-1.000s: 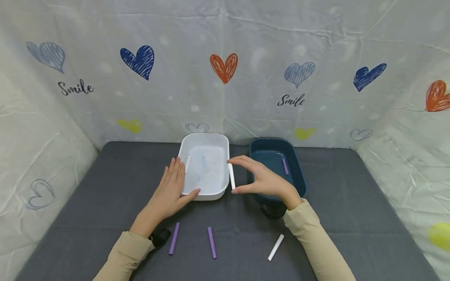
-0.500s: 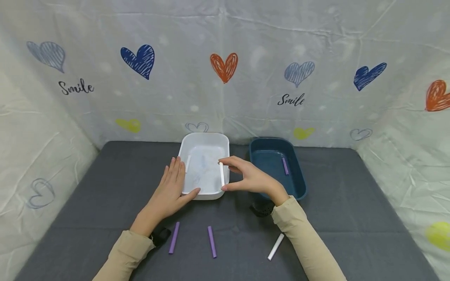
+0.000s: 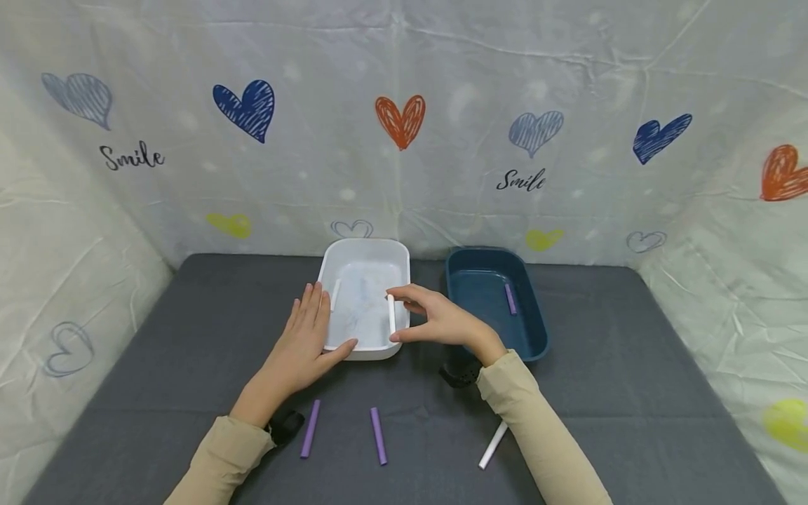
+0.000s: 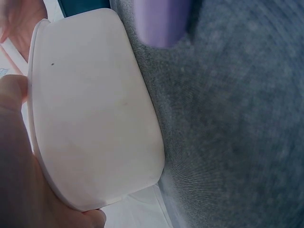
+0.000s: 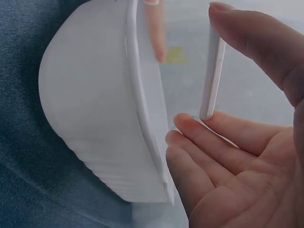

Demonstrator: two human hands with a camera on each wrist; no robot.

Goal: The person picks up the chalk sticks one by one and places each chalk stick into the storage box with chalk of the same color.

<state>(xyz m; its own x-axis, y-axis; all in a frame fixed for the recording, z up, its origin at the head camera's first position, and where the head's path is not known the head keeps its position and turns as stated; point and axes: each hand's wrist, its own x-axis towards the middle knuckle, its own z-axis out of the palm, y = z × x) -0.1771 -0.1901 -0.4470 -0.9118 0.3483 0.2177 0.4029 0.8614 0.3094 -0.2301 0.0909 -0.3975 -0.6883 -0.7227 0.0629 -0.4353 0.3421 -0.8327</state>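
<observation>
The right hand (image 3: 447, 321) pinches a white stick (image 3: 391, 317) by its ends between thumb and finger, over the white tub's (image 3: 362, 308) right side. The left hand (image 3: 303, 345), fingers straight, rests on its left rim, beside another white stick (image 3: 335, 294) inside.

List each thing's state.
White tray, one white stick inside
Blue tray, one purple stick inside
Held white stick, pinched over white tray
Right hand, pinching it
Left hand, touching the white tray's rim
Two purple sticks, lying on table
Third white stick, on table, partly hidden
</observation>
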